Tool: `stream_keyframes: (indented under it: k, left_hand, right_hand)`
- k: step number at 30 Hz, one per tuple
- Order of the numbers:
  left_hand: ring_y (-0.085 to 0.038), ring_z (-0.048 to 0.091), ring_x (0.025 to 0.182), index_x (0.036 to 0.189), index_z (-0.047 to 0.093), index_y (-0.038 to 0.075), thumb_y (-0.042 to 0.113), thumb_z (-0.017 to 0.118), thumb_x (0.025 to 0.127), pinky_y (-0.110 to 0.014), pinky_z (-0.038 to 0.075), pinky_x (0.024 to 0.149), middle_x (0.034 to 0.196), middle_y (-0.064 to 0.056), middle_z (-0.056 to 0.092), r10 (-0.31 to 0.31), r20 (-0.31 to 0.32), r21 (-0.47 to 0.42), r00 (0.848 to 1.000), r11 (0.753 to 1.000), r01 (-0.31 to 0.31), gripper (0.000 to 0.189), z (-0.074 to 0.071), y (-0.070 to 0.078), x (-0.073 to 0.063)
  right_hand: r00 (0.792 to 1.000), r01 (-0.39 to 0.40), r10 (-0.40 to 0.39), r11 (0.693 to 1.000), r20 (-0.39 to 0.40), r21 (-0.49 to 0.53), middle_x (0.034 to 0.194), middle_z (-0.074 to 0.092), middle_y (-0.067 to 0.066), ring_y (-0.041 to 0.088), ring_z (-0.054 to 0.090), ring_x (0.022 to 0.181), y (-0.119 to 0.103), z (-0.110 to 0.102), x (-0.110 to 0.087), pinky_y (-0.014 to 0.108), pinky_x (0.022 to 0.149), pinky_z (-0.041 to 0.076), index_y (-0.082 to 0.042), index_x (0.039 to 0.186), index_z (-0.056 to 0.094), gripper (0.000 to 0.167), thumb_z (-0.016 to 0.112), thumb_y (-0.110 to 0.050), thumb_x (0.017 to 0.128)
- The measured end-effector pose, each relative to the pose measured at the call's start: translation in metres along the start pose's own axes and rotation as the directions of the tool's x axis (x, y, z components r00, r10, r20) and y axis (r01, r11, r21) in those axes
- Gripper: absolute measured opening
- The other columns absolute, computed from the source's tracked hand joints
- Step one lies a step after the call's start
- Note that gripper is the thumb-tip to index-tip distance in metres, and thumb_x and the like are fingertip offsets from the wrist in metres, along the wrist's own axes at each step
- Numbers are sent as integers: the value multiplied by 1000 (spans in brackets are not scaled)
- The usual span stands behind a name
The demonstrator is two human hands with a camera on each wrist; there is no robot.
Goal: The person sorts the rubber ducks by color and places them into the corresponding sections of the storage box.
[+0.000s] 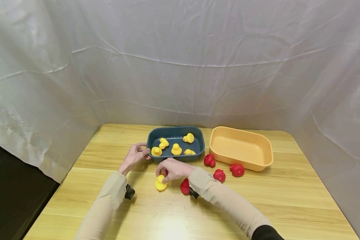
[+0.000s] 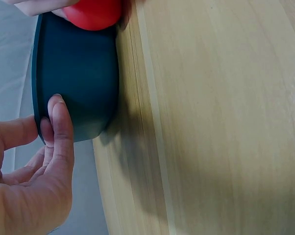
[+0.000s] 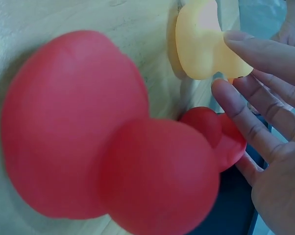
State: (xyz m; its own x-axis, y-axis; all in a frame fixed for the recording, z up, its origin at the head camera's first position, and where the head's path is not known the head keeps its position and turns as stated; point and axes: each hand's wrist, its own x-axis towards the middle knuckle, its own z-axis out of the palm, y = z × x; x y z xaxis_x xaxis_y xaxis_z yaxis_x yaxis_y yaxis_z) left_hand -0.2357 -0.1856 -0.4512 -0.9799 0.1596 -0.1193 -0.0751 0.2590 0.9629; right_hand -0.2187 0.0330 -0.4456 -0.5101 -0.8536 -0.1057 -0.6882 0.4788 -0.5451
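Observation:
My left hand (image 1: 135,155) pinches the rim of the dark blue bin (image 1: 175,158) at its left end, thumb on one side and fingers on the other, as the left wrist view shows. Several yellow rubber ducks (image 1: 176,149) lie inside that bin. In front of it, my right hand (image 1: 173,168) pinches another yellow rubber duck (image 1: 160,183) by its head, between thumb and fingertips. A red rubber duck (image 3: 206,127) sits close to those fingers, mostly hidden by the hand in the head view. Another red rubber duck (image 3: 74,127) looms large beneath the right wrist.
To the right of the blue bin stands an orange-yellow bin (image 1: 241,146) with no ducks in it. More red rubber ducks (image 1: 237,170) lie on the wooden table (image 1: 276,193) before it. A pale curtain (image 1: 180,83) hangs behind and at both sides.

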Motion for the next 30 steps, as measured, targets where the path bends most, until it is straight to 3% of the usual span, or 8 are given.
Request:
stream_keyframes:
  k: [4,10,18,25,30]
  left_hand:
    - [-11,70,72,142,37,-19,1,53,101,-36,64,80,98,-24,70,4,3,-3,1000,1000,-4,48,0,0,0]
    - [-9,69,72,143,36,-19,1,52,101,-36,64,81,106,-34,67,4,8,-13,1000,1000,-3,49,0,0,0]
    - [-9,69,72,142,36,-19,1,52,101,-35,64,80,110,-39,64,4,7,-10,1000,1000,-4,49,0,0,0]
    - [-11,70,73,142,37,-19,0,53,101,-35,64,80,108,-37,65,3,1,-5,1000,1000,-3,48,0,1,0]
    - [-13,71,73,142,37,-19,0,53,101,-36,64,80,108,-38,65,6,2,-5,1000,1000,-6,48,0,1,-1]
  right_hand:
    - [1000,1,-1,999,-5,41,91,70,0,11,61,79,1,0,-1,12,71,46,-10,105,72,24,82,-13,84]
    - [1000,1,3,989,-30,150,85,69,-1,3,58,73,2,-4,-3,12,69,48,-8,102,73,23,84,-10,81]
    - [998,40,-24,956,-60,290,89,72,4,5,59,76,6,-9,-7,18,72,52,-5,104,73,25,83,-8,81]
    - [995,0,33,942,-93,336,88,68,-1,3,57,76,10,-10,-9,16,73,50,-9,104,72,25,83,-10,82]
    - [991,8,46,915,-122,404,86,67,0,6,57,74,12,-14,-14,17,69,50,-7,105,72,24,81,-9,83]
